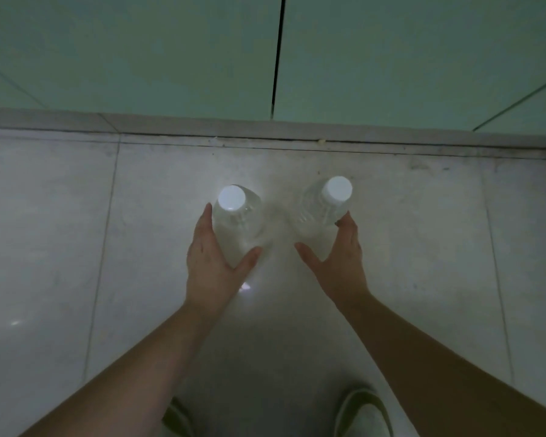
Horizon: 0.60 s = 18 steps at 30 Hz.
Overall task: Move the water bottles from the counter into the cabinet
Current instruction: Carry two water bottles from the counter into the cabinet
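Two clear water bottles with white caps are seen from above, upright and side by side. My left hand grips the left bottle, thumb on its right side and fingers on its left. My right hand grips the right bottle the same way, mirrored. Both bottles are over the pale tiled floor, just in front of the green cabinet, whose two doors are shut with a dark gap between them. I cannot tell whether the bottles stand on the floor or hang above it.
A grey plinth strip runs along the foot of the cabinet. The pale floor tiles spread left and right of the bottles. My two shoes show at the bottom edge, between my forearms.
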Available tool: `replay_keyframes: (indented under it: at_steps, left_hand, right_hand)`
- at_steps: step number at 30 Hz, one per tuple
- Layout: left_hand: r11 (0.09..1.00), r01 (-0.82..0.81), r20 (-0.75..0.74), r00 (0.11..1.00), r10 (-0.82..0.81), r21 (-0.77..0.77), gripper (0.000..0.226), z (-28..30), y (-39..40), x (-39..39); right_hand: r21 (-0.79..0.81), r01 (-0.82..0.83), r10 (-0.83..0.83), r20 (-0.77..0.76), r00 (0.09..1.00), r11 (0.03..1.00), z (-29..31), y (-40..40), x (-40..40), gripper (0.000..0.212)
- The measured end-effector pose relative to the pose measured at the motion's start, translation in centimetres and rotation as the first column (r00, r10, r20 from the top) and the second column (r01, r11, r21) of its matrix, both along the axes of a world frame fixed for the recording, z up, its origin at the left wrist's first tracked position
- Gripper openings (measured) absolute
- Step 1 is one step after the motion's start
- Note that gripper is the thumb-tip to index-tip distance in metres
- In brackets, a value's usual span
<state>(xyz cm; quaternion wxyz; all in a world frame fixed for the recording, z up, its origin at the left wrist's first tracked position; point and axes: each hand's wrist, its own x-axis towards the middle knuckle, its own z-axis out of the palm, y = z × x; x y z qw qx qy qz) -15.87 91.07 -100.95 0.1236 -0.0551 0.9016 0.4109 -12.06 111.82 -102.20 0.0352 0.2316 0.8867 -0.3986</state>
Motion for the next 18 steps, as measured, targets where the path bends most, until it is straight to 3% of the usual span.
replay_keyframes:
  at_steps: [5, 9, 11, 18]
  left_hand:
    - [0.986, -0.047, 0.100, 0.995, 0.032, 0.162, 0.089, -2.4, 0.9, -2.4]
    - [0.988, -0.085, 0.112, 0.991, 0.071, 0.132, 0.066, -1.7, 1.0, -3.4]
    - [0.992, -0.062, 0.108, 0.993, 0.051, 0.106, 0.063, 0.0, 0.5, -3.0]
    - [1.000, 0.003, 0.228, 0.974, 0.004, -0.029, 0.052, 11.0, -3.3, 3.5]
  right_hand:
    - [-0.206, 0.094, -0.101, -0.023, 0.995, 0.974, -2.4, 0.5, -2.4, 0.089]
    - [-0.167, 0.115, -0.117, 0.003, 0.993, 0.979, -1.7, 0.8, -3.3, 0.065]
    - [-0.108, 0.068, -0.067, 0.011, 0.998, 0.992, 0.2, 0.8, -2.9, 0.050]
    - [-0.057, -0.122, 0.132, 0.232, 0.964, 0.991, 12.1, 1.1, 4.5, 0.039]
